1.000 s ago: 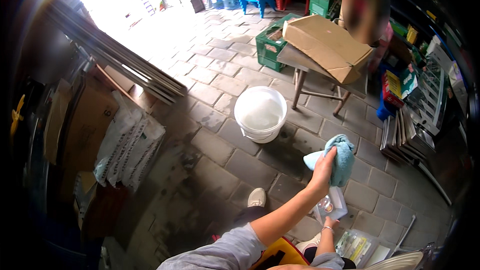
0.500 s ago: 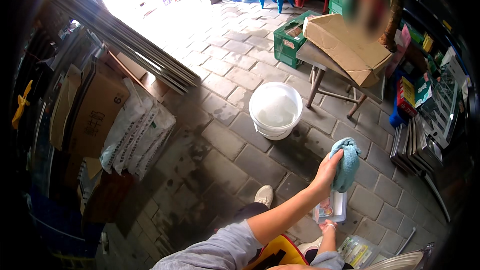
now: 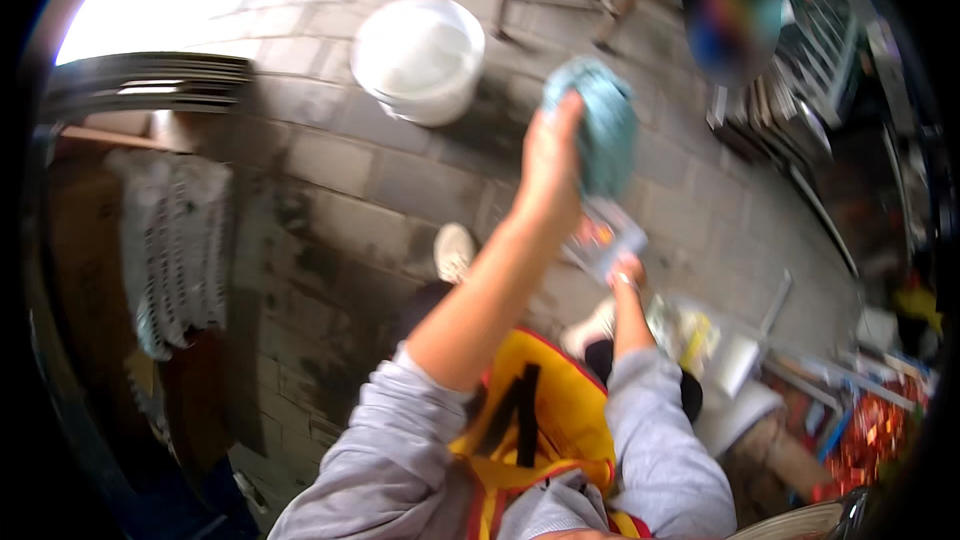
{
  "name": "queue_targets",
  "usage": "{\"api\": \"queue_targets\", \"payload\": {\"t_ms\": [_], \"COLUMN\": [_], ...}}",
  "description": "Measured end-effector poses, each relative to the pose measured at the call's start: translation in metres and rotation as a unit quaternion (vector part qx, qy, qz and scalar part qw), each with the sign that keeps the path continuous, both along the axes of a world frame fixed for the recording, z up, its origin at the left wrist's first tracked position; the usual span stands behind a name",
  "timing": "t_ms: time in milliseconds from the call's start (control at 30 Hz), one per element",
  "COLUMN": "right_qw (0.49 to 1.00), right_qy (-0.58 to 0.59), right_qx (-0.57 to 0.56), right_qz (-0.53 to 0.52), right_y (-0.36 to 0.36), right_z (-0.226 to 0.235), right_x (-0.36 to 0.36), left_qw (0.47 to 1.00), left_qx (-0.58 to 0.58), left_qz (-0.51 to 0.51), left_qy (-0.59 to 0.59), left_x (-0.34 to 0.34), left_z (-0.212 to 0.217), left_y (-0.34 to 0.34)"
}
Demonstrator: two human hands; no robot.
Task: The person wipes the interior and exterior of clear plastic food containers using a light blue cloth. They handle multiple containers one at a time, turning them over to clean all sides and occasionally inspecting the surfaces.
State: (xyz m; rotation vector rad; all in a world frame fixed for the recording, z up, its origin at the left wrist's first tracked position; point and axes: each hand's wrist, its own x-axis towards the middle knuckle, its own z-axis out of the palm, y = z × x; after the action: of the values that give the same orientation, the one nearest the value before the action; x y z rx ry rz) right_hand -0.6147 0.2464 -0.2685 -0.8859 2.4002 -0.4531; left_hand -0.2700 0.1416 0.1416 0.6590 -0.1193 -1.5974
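Note:
A bunched light-blue cloth [image 3: 606,130] is gripped in my left hand [image 3: 553,162], held up in front of me over the paved floor. Lower and to the right, my right hand [image 3: 627,270] has its fingers closed on the near edge of a clear plastic box [image 3: 612,243]. Something orange and red shows in the box, too blurred to name. The cloth and my left hand are close above the box's far side in the picture and partly hide it. Beyond my left hand stands a white bucket [image 3: 436,100] with whitish contents.
Stacked white printed bags [image 3: 185,240] and long flat panels [image 3: 150,83] line the left. A metal-legged table [image 3: 550,0] stands at the far side. Folded metal pieces [image 3: 780,125] lean at right. Clear packages [image 3: 690,330] and a shiny red-orange heap [image 3: 880,430] lie at lower right.
My view has swung down and to the right, so the bucket and bags appear shifted. Both hands keep their hold on the cloth and the box; more of my right arm shows now.

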Motion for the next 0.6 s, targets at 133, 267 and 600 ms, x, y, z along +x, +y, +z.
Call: {"api": "queue_targets", "payload": {"t_ms": [133,267,600], "right_qw": [0.996,0.966,0.934], "right_qy": [-0.079,-0.255,-0.32], "right_qx": [-0.028,0.008,-0.116], "right_qz": [0.031,-0.051,-0.112], "right_y": [0.007,-0.007,-0.025], "right_z": [0.032,0.126,0.167], "right_x": [0.014,0.091,0.069], "left_qw": [1.0,0.996,0.997], "left_qx": [0.018,0.066,0.063], "left_qz": [0.017,0.042,0.029], "left_qy": [-0.013,-0.042,-0.01], "left_x": [0.0,0.017,0.011], "left_z": [0.005,0.008,0.016], "left_y": [0.002,0.009,0.009]}}
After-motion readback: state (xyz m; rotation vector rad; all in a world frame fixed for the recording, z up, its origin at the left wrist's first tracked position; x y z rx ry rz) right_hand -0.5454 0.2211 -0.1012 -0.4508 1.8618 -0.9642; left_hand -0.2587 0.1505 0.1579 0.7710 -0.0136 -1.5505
